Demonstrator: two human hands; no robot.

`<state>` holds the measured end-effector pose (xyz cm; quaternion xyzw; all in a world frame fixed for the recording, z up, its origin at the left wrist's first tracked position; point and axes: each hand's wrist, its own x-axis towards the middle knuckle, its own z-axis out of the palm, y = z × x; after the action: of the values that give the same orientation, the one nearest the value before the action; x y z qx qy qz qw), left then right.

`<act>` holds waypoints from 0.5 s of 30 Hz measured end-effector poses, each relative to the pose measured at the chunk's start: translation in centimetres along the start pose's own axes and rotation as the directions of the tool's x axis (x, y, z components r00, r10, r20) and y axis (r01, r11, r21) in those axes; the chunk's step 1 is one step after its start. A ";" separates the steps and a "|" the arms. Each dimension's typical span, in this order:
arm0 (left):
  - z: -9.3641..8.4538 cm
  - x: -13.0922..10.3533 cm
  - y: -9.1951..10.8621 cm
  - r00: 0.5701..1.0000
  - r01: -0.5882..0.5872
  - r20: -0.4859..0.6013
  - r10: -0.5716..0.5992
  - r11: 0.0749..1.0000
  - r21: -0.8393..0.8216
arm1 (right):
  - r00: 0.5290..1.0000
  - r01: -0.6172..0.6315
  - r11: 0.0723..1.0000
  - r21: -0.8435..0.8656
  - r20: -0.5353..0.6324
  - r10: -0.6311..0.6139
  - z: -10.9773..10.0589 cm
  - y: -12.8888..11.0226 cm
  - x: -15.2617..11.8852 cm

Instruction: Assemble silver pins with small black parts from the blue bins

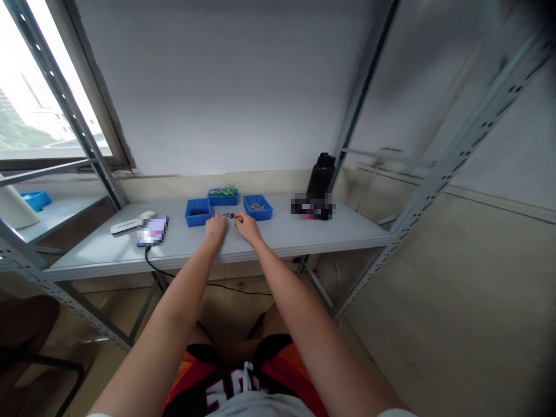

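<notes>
My left hand (215, 228) rests over the grey tabletop with its fingers closed and pointing away from me. Beside it, my right hand (247, 228) has thumb and fingers pinched together. Small dark, shiny pieces (230, 215) show between the two sets of fingertips, too small to name. Left of my left hand stands a blue bin (198, 221) with dark contents. Another blue bin (223, 201), holding green strip-like pieces (226, 190), sits behind. Just beyond my right hand is a third blue bin (264, 215) with small silvery parts (256, 207).
On the left of the table (286, 236) lie a lit phone (153, 230) and a white long-handled object (125, 226). A cable (158, 267) hangs over the front edge. At right stand a black bottle (320, 176) and a blurred-out dark object (310, 207). Metal uprights (369, 75) frame the table.
</notes>
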<state>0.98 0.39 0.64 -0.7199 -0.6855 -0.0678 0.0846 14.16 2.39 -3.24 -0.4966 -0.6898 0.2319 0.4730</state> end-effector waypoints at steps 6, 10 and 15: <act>1.0 -0.3 -1.2 0.995 0.055 -0.075 -0.061 0.995 -0.088 | 1.000 0.007 1.000 -0.018 0.000 -0.007 0.1 0.2 0.0; 1.5 -0.5 -1.8 0.995 0.038 -0.088 -0.054 0.984 -0.172 | 0.999 0.032 0.999 -0.038 0.013 -0.031 0.2 0.4 0.0; 1.8 -0.5 -2.0 0.995 0.043 -0.079 -0.060 0.977 -0.207 | 0.996 0.071 0.995 -0.072 0.049 -0.068 0.4 0.6 0.2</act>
<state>-1.11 0.42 -1.13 -0.7033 -0.6890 -0.1708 0.0374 14.11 2.86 -3.80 -0.4839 -0.7257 0.2011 0.4458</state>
